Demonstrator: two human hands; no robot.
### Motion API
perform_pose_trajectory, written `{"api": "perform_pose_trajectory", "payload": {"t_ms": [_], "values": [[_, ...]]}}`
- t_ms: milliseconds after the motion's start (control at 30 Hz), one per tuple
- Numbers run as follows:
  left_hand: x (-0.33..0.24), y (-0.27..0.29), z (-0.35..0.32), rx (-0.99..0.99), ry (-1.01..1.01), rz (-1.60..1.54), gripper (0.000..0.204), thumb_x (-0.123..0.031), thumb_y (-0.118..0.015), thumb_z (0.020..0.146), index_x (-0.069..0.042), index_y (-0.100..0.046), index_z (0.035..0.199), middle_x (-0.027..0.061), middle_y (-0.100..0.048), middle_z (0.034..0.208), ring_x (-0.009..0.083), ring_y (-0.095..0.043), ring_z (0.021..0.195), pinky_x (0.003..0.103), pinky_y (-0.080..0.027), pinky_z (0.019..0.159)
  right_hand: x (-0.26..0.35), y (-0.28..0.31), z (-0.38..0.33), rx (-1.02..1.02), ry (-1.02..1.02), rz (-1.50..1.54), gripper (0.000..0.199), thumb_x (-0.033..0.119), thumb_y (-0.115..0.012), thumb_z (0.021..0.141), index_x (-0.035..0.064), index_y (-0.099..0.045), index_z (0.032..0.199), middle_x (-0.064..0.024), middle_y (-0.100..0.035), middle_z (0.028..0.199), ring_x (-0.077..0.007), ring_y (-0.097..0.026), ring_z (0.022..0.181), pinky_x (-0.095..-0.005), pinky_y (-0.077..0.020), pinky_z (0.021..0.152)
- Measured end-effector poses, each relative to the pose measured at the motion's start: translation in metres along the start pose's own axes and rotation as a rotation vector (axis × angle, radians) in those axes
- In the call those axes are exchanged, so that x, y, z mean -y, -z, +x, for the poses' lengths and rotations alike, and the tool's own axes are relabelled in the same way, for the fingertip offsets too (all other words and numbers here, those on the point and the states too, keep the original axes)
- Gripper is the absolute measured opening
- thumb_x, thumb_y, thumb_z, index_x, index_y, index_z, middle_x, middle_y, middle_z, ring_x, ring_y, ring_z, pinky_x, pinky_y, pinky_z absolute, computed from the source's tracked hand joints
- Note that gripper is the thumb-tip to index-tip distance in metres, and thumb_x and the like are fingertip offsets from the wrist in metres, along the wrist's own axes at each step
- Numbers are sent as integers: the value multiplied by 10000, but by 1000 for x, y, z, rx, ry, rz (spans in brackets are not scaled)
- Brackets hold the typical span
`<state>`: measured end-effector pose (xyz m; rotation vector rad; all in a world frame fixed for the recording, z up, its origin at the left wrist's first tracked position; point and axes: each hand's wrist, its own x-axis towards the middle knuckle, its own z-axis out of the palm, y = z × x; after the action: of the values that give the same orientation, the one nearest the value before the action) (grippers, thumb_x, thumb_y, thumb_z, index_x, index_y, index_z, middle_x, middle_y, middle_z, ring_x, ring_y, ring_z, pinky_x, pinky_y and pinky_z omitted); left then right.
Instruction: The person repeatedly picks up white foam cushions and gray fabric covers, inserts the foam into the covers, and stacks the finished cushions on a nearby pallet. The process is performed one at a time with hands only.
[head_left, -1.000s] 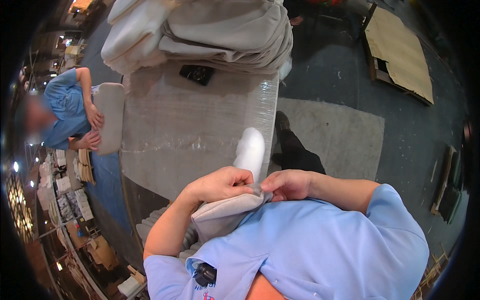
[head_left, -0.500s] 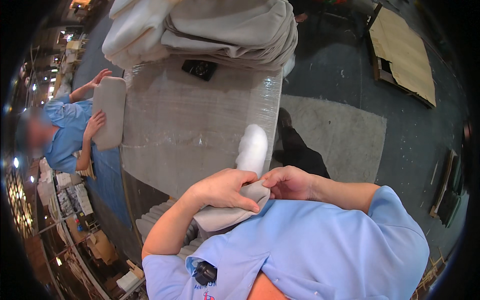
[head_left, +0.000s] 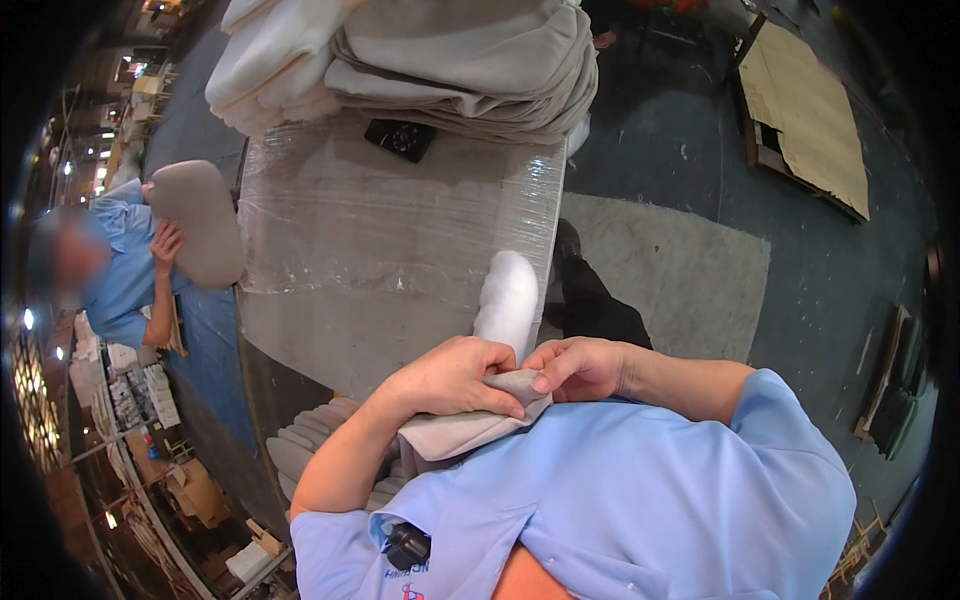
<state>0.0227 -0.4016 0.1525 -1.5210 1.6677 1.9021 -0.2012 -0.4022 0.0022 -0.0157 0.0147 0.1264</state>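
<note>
A grey fabric cover (head_left: 465,434) is held close against the front of my blue shirt. My left hand (head_left: 455,378) is closed around its upper side, with the thumb lying across the cloth. The cover's right-hand edge is pinched between thumb and fingers of my right hand (head_left: 582,368). Beyond both hands, a rounded roll of white padding (head_left: 507,295) sticks out over the table; its near end is hidden behind my hands and the cover, so I cannot tell how far in it goes.
Grey covers and white padding (head_left: 450,70) are piled at the far end of the plastic-wrapped table (head_left: 350,220), beside a black object (head_left: 400,138). More grey cushions (head_left: 310,440) lie below left. At left a co-worker holds a grey cushion (head_left: 200,225). Cardboard (head_left: 805,110) lies at right.
My right thumb has shifted over the cover's edge, and the cover has moved slightly right. The co-worker has tilted and turned the cushion, its broad face now showing.
</note>
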Motion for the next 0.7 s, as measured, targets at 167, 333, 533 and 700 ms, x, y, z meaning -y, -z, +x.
{"api": "perform_pose_trajectory", "payload": {"t_ms": [167, 333, 533, 700], "values": [[12, -4, -3, -6, -25, -53, 429, -382, -919, 811, -28, -726, 958, 55, -683, 775, 139, -617, 746, 331, -486, 677, 28, -44, -12, -231, -52, -620, 165, 126, -765, 960, 33, -746, 1095, -5, -716, 970, -76, -625, 889, -256, -504, 818], [2, 7, -2, 86, 54, -30, 350, -362, -844, 911, -34, -749, 985, 30, -671, 769, 111, -586, 734, 310, -483, 670, 8, -21, -13, -444, 89, -830, 147, 126, -794, 943, 34, -731, 1039, 14, -712, 919, -64, -620, 848, -250, -504, 779], [-1, 1, -4, -70, -54, -162, 309, -330, -749, 1004, -26, -750, 951, -5, -604, 697, 87, -518, 677, 311, -445, 616, -14, -17, -11, -529, 364, -822, 149, 65, -815, 907, 29, -674, 941, 13, -688, 892, -66, -622, 835, -256, -521, 736], [-1, 10, 7, 45, 51, -58, 353, -350, -744, 993, -9, -732, 899, 41, -632, 710, 121, -557, 687, 337, -464, 636, -14, -38, -7, -701, 503, -1016, 177, 49, -801, 863, 36, -625, 868, -12, -678, 814, -90, -616, 760, -290, -514, 678]]}}
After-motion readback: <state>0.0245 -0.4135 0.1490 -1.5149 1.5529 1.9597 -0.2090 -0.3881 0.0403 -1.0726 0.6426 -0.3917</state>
